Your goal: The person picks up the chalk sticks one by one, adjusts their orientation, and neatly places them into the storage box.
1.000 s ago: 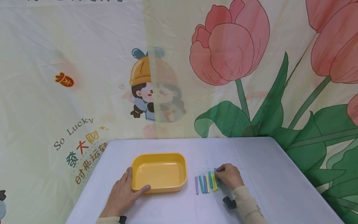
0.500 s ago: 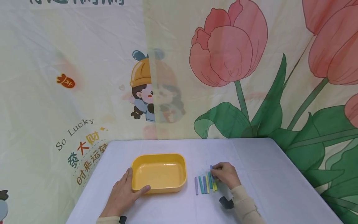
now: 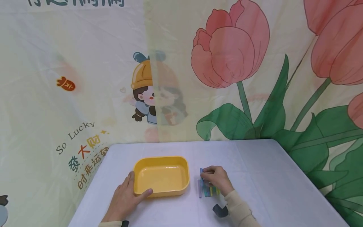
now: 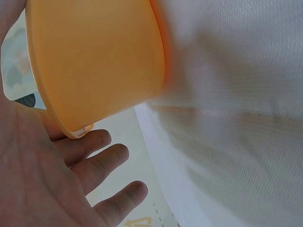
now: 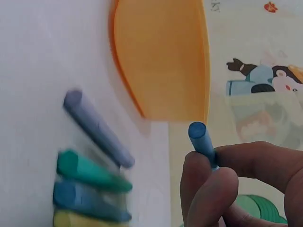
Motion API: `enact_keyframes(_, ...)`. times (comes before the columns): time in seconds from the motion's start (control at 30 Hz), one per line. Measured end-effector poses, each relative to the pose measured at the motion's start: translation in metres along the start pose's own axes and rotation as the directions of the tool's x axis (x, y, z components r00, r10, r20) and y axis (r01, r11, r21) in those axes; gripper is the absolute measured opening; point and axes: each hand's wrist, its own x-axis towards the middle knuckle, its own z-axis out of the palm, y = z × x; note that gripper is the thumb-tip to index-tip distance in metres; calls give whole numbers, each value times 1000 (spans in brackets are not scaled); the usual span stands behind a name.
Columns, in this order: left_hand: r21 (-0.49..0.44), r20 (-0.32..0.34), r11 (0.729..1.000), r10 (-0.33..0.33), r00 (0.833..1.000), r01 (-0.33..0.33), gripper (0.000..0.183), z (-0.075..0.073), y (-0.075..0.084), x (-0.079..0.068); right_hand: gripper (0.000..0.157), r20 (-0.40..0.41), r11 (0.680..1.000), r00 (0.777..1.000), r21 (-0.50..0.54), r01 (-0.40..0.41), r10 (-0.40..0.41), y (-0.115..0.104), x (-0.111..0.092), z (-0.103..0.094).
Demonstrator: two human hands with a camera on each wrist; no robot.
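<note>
My right hand point(image 3: 217, 179) pinches a blue chalk stick point(image 5: 200, 136) between thumb and fingertips, its round end pointing away from the hand. It is held over a row of chalk on the table, partly covering the row in the head view. In the right wrist view the row shows a purple chalk point(image 5: 98, 128), a green chalk point(image 5: 90, 171), another blue chalk point(image 5: 87, 201) and a yellow chalk point(image 5: 85, 219). My left hand point(image 3: 122, 200) rests at the near left corner of a yellow box point(image 3: 161, 178), thumb on the front rim, extended fingers along the left side.
A white cloth covers the table point(image 3: 272, 189). Behind it hangs a printed curtain point(image 3: 99, 63) with tulips and a cartoon figure. A black device point(image 3: 220, 210) sits at the right wrist. Nothing lies inside the yellow box.
My right hand has moved left along the chalk row, carrying the blue chalk from its right end toward the box. The left hand and the box have stayed in place.
</note>
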Motion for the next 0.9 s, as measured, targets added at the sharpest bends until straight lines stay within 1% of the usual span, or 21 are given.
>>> enact_keyframes(0.17,-5,-5,1000,2,1000,-2,127,1,-1,1,39,43,999,999,36,1,-3,-9,-4,9)
enact_keyframes(0.23,-10,-7,1000,4,1000,-4,126,1,-1,1,40,54,999,998,48,16,-18,-13,-5,12)
enact_keyframes(0.43,-20,-17,1000,17,1000,-17,125,1,-1,0,37,75,994,994,84,73,-79,-22,-5,20)
enact_keyframes(0.6,-30,-24,999,30,999,-30,124,0,-2,0,35,105,987,989,134,92,-107,-27,-6,27)
enact_keyframes(0.73,-26,-19,999,22,1000,-22,125,1,-2,0,34,126,981,985,169,99,-121,-35,-6,34)
enact_keyframes(0.9,-22,-15,1000,13,1000,-14,125,2,-2,0,35,145,973,984,219,74,-108,-47,-3,44)
